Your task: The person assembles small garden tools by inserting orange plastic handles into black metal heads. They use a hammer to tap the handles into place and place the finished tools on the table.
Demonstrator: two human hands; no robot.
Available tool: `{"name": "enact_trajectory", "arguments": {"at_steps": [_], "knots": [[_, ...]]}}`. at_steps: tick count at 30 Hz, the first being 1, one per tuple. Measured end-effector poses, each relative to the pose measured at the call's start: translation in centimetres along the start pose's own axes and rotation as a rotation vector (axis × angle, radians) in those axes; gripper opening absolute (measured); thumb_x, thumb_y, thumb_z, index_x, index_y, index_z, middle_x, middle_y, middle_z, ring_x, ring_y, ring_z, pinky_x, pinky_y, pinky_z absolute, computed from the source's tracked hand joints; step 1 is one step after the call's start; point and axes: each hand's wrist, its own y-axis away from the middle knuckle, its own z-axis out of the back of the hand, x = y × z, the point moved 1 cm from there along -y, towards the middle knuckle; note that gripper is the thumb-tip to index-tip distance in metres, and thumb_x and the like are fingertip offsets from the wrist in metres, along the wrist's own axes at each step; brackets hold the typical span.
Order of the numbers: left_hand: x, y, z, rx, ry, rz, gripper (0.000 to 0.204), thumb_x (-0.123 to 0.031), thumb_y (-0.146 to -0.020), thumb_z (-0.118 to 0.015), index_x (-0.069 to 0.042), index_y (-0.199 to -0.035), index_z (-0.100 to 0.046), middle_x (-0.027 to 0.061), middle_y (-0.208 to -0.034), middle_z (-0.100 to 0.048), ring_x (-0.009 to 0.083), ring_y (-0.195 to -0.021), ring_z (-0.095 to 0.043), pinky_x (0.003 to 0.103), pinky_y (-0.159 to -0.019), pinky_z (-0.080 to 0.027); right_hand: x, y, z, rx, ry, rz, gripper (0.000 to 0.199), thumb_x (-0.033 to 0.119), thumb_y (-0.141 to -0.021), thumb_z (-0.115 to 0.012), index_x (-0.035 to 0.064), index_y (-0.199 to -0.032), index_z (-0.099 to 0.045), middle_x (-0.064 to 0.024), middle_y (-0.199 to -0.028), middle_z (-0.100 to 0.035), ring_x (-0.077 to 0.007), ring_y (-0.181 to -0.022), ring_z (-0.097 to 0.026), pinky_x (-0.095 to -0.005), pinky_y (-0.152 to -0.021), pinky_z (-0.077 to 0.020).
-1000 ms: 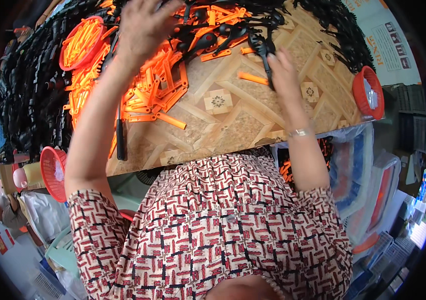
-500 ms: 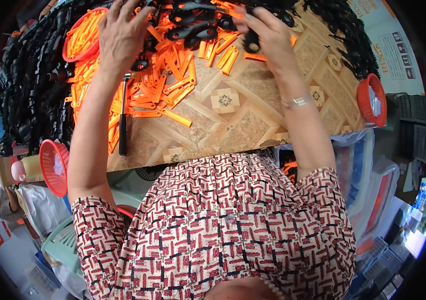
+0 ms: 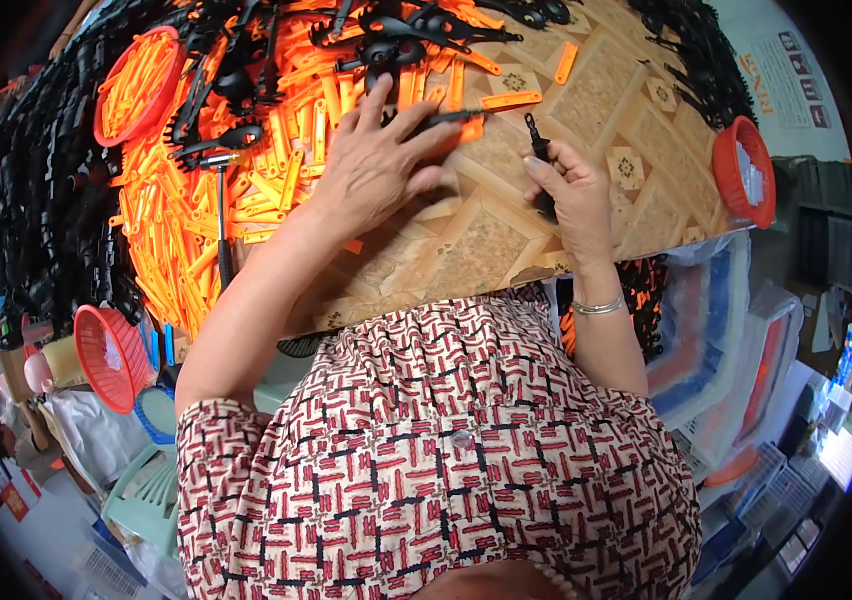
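My right hand [image 3: 578, 192] is closed round a slim black plastic part [image 3: 537, 140], whose narrow looped tip points up and away from me; its lower end is hidden in my palm. My left hand [image 3: 371, 165] lies palm down with fingers spread, at the near edge of a heap of flat orange plastic strips [image 3: 291, 180]. Beside its fingertips is a black piece with an orange end [image 3: 461, 118]; whether the fingers touch it I cannot tell. Beyond them, several black plastic parts with rounded ends [image 3: 386, 52] rest on the orange strips.
A small hammer [image 3: 224, 225] leans among the strips on the left. Orange strips fill a red basket [image 3: 111, 125]. Black toothed parts are piled along the left [image 3: 56, 200] and far right [image 3: 691, 60]. Red baskets hang at the left [image 3: 136, 375] and right [image 3: 768, 170] table edges.
Both hands have come nearer to me from the far heap. My right hand now holds a black part over the bare tabletop; my left has moved right, fingers spread.
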Motion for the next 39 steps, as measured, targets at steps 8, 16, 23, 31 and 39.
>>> {"name": "enact_trajectory", "arguments": {"at_steps": [8, 16, 23, 31, 39], "knots": [[1.9, 5.0, 3.6, -0.212, 0.23, 0.117, 0.038, -0.008, -0.083, -0.077, -0.015, -0.12, -0.072, 0.006, -0.125, -0.065, 0.0311, -0.132, -0.051, 0.047, -0.105, -0.045, 0.5, 0.4, -0.8, 0.093, -0.082, 0.016, 0.034, 0.028, -0.107, -0.059, -0.0028, -0.115, -0.071, 0.0031, -0.073, -0.06, -0.0042, -0.07, -0.057, -0.0197, -0.068, -0.0467], [-1.2, -1.4, 3.4, 0.086, -0.007, -0.574, 0.037, -0.028, -0.084, -0.068, -0.021, -0.12, -0.073, 0.0019, -0.141, -0.053, 0.0278, -0.14, -0.043, 0.047, -0.105, -0.045, 1.7, 2.2, -0.7, 0.302, -0.377, -0.173, 0.039, 0.03, -0.109, -0.054, -0.0067, -0.117, -0.066, -0.0058, -0.074, -0.066, -0.0128, -0.065, -0.065, -0.0253, -0.063, -0.0534], [-1.9, -1.0, 2.8, 0.137, -0.097, -0.636, 0.019, -0.02, -0.087, -0.06, -0.009, -0.101, -0.065, 0.0055, -0.105, -0.059, 0.024, -0.117, -0.054, 0.036, -0.098, -0.046, 1.1, 3.1, -0.5, 0.275, -0.48, -0.273, 0.037, 0.03, -0.105, -0.062, -0.0054, -0.113, -0.07, -0.0014, -0.079, -0.064, -0.0088, -0.067, -0.06, -0.0242, -0.064, -0.0529], [-2.2, 3.5, 4.7, -0.089, 0.424, -0.079, 0.02, -0.006, -0.084, -0.071, -0.009, -0.104, -0.068, 0.0101, -0.099, -0.062, 0.0297, -0.095, -0.062, 0.039, -0.081, -0.051, 1.3, 2.5, -3.3, 0.364, -0.124, -0.131, 0.02, 0.014, -0.102, -0.065, -0.0035, -0.105, -0.074, -0.0023, -0.081, -0.071, -0.0057, -0.068, -0.061, -0.0223, -0.065, -0.0491], [-2.7, 4.9, 6.3, -0.206, 0.378, -0.08, 0.028, -0.005, -0.083, -0.075, -0.012, -0.11, -0.073, 0.0062, -0.083, -0.059, 0.0231, -0.074, -0.063, 0.037, -0.061, -0.051, 1.0, 2.6, -4.7, 0.426, 0.149, -0.069, 0.018, 0.014, -0.1, -0.066, 0.0023, -0.105, -0.078, 0.0035, -0.061, -0.06, -0.0033, -0.053, -0.051, -0.0237, -0.05, -0.0408]]}}
